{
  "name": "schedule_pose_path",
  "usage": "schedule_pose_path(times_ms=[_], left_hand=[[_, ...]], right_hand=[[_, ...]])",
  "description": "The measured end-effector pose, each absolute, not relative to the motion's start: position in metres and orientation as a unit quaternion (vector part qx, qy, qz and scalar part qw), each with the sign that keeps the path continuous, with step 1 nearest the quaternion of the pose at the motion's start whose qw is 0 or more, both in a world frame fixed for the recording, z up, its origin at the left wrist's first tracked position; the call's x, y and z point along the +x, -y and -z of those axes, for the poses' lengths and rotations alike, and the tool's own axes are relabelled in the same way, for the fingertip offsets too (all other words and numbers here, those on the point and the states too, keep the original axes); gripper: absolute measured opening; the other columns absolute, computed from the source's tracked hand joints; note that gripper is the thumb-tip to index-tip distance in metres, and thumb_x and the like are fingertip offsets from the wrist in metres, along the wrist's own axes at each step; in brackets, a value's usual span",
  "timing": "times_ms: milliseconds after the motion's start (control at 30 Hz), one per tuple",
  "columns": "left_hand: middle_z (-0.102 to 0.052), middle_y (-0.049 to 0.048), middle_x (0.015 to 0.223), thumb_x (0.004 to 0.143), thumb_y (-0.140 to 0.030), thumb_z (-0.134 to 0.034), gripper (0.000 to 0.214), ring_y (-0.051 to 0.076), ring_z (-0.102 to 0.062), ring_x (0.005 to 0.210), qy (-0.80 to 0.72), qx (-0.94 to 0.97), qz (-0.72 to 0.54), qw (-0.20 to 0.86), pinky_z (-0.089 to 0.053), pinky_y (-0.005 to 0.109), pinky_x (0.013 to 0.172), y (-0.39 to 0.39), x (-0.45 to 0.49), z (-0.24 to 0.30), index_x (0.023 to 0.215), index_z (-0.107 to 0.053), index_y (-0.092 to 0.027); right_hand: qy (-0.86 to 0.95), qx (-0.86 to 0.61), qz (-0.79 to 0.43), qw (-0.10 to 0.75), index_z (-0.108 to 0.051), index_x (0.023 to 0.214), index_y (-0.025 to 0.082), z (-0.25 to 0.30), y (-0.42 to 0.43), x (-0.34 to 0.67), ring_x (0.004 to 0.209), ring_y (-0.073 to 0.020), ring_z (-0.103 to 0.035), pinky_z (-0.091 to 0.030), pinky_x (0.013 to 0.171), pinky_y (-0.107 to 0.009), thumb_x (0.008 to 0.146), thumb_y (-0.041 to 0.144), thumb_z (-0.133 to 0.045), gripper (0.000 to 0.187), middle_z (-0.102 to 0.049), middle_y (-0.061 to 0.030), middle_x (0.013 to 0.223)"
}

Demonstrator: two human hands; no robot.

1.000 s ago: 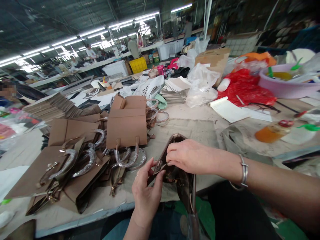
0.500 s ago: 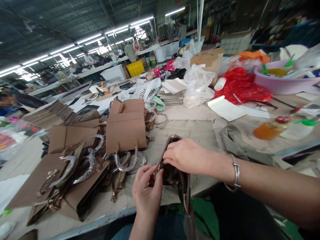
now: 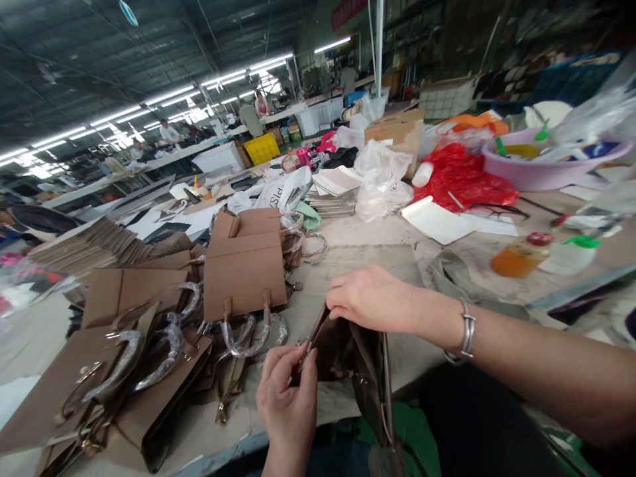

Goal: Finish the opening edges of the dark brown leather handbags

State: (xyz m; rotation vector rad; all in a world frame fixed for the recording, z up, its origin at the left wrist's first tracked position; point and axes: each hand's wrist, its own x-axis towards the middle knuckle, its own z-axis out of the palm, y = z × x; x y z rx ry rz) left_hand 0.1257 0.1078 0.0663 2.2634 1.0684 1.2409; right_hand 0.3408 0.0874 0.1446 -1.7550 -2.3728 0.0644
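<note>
An unfolded brown handbag (image 3: 358, 371) is at the table's front edge, its mouth toward me and its dark lining showing. My left hand (image 3: 291, 391) pinches the near left part of its rim between thumb and fingers. Farther along the same rim, my right hand (image 3: 368, 298) is closed on the edge, palm down, with a silver bangle on the wrist. To the left lies a brown handbag (image 3: 243, 275) with plastic-wrapped handles. Several more brown bags (image 3: 163, 391) are heaped beside it, their handles wrapped too.
Stacked brown panels (image 3: 89, 248) lie at the far left. Behind are a white plastic bag (image 3: 382, 179), a cardboard box (image 3: 397, 136), an open notebook (image 3: 437, 222), a red plastic bag (image 3: 460, 175) and a purple basin (image 3: 536, 173). An orange-filled jar (image 3: 519, 258) lies tilted at the right.
My right hand has shifted slightly along the rim and the bag's mouth gapes wider, showing more lining. My left hand keeps its pinch. The whole view has turned a little.
</note>
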Motion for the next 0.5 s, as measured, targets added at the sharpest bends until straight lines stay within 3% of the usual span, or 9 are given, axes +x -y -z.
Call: schedule_pose_path(times_ms=[500], left_hand=[[-0.062,0.0021,0.079,0.080,-0.026,-0.064,0.009,0.013,-0.060,0.070,-0.381,0.814,-0.411,0.155,-0.048,0.023,0.063,-0.112,0.123,-0.068,0.078,-0.067,-0.018]], right_hand=[[0.784,-0.609,0.029,0.116,-0.063,0.086,0.018,-0.128,-0.087,0.335,0.069,-0.0176,-0.060,-0.033,0.055,-0.026,0.094,0.030,-0.045,0.022,-0.065,-0.0044,0.080]])
